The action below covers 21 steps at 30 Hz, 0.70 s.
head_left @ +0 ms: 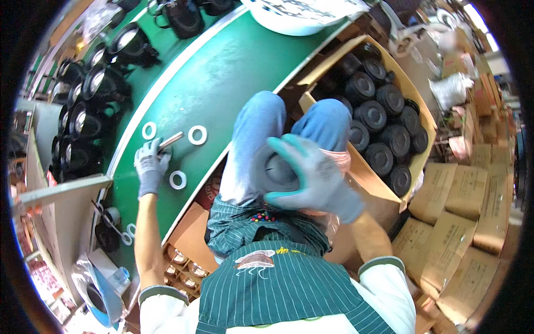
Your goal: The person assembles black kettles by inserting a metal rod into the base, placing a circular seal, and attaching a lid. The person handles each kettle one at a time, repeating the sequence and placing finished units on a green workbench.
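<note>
My left hand point(149, 163), in a grey glove with teal fingertips, is over the green work surface point(217, 72). Its fingers close around one end of a short metal-coloured rod point(172, 140). White rings lie around it: one ring point(149, 137) by the fingertips, another ring point(190, 135) past the rod, and a third ring point(178, 186) nearer me. Above my lap, my gloved right hand point(317, 181) grips a black round disc-shaped part point(276, 173) by its edge. Motion blurs this part, and the fingers partly cover it.
To my right stands an open cardboard box point(425, 106) full of black round parts point(380, 114). Black assemblies point(100, 83) line the far left of the surface. A white basin point(295, 22) sits at the back. Stacked cartons point(453, 222) are at right, and a divided box point(189, 270) below left.
</note>
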{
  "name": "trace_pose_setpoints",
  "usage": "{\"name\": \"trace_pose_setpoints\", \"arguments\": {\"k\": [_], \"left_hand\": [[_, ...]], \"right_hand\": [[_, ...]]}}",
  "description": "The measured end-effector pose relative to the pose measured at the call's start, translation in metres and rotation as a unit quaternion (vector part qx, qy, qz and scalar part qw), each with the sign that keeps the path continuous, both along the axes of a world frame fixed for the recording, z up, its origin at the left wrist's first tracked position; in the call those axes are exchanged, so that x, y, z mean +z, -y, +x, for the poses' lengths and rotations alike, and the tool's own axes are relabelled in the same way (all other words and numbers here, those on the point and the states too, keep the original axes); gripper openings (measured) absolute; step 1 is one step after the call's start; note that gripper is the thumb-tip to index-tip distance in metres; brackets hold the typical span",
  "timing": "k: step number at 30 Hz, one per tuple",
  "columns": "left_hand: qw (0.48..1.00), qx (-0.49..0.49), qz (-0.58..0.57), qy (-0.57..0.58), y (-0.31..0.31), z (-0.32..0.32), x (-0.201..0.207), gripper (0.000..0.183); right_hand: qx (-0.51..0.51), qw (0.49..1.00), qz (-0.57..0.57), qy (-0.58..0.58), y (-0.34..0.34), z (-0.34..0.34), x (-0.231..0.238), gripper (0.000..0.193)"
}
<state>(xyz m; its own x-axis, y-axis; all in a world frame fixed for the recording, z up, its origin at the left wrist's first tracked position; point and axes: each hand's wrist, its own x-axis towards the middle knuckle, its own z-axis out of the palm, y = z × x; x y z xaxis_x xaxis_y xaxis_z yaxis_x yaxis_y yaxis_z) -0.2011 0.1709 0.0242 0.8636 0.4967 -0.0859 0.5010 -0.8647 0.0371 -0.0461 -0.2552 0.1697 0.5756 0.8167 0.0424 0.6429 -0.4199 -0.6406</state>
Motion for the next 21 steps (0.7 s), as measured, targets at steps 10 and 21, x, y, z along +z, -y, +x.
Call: {"name": "trace_pose_setpoints", "arguments": {"k": [10, 21], "left_hand": [[0.862, -0.27, -0.391, 0.174, 0.16, 0.101, 0.17, 0.06], [0.976, -0.161, 0.015, -0.145, 0.317, 0.094, 0.202, 0.077]], "right_hand": [[-0.224, 0.797, 0.417, -0.375, -0.013, -0.027, -0.074, 0.101], [-0.003, 0.903, 0.292, -0.314, -0.023, 0.069, -0.112, 0.049]]}}
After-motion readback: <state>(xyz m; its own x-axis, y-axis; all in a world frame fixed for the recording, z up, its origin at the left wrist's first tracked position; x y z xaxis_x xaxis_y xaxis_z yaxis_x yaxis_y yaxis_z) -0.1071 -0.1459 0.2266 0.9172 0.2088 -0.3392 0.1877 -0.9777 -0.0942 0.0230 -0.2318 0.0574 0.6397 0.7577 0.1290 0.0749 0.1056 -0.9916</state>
